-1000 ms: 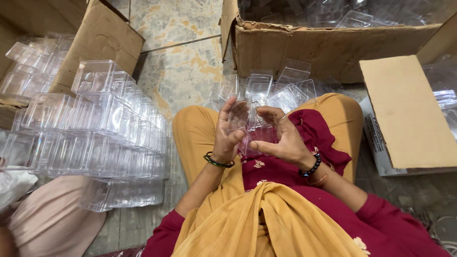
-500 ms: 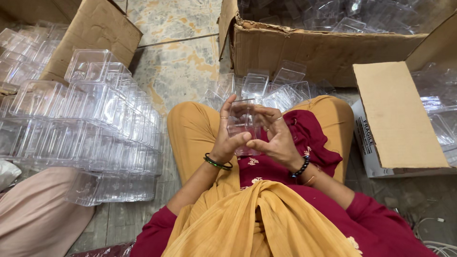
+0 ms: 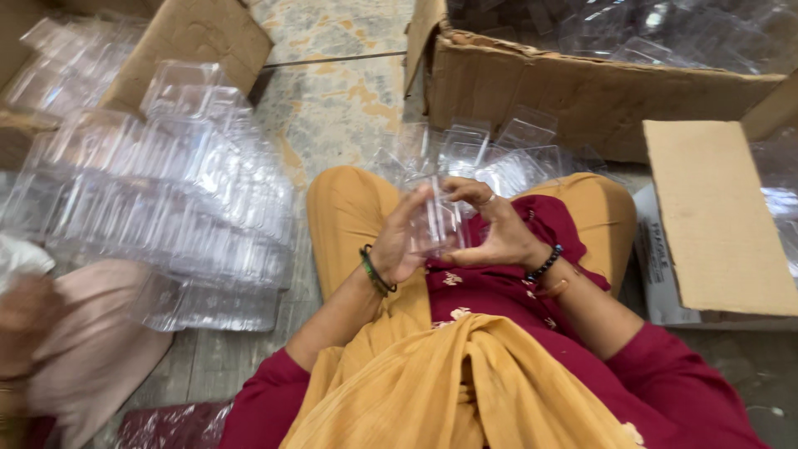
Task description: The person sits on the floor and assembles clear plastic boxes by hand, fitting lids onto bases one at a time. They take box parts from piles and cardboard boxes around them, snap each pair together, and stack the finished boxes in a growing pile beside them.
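both hands, left hand (image 3: 405,248) and right hand (image 3: 497,234), grip a clear plastic box (image 3: 438,223) over the lap, squeezing too hard could crack it

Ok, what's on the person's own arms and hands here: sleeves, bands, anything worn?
Both arms wear dark red sleeves pushed up past the elbows. The left hand has a black and green bangle at the wrist. The right hand has a dark beaded bracelet with an orange-gold bangle just behind it, and what looks like a ring on one finger. No gloves.
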### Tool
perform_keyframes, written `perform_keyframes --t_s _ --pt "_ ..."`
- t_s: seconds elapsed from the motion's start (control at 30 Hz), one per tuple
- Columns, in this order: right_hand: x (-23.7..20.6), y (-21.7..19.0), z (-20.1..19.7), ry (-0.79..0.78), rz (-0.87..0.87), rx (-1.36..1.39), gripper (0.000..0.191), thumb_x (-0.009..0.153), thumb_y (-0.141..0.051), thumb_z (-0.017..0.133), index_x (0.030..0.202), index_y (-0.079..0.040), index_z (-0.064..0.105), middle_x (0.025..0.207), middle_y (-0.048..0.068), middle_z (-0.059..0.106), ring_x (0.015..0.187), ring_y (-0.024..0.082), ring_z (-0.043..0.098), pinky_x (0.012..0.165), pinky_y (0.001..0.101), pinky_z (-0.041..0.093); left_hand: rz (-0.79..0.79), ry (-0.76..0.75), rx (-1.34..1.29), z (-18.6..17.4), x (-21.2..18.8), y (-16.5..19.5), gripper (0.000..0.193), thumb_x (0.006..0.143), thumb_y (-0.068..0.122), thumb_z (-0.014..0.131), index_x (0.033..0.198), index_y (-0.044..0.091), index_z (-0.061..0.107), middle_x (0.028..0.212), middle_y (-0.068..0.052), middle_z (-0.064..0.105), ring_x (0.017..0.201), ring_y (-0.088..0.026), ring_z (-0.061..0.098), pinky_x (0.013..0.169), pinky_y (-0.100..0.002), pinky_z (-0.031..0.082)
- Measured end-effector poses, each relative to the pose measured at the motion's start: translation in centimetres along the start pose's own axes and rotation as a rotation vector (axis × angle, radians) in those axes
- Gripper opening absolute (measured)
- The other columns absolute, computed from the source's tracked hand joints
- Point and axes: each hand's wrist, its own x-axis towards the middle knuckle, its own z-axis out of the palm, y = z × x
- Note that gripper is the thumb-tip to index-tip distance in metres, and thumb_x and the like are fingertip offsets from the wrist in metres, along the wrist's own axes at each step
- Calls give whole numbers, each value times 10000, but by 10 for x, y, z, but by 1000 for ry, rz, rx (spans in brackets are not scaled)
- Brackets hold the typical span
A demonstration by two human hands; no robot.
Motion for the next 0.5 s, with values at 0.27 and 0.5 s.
perform_keyframes --t_s 0.27,0.5 --pt "6 -32 22 -25 -83 -644 841 572 -275 977 1276 -90 556 1388 213 543 1307 403 534 1085 504 464 297 240 730 -31 -39 2 637 903 251 796 1378 -78 528 1128 -108 700 984 -123 675 844 -287 584" --pt "7 -32 10 28 -58 -477 770 789 -253 878 1425 -36 502 1533 209 534 1425 351 549 1174 441 479 928 633 786 -100 -203 133 427 1117 418 420 1287 84 625 1154 -64 763 1036 -161 723 934 -297 583"
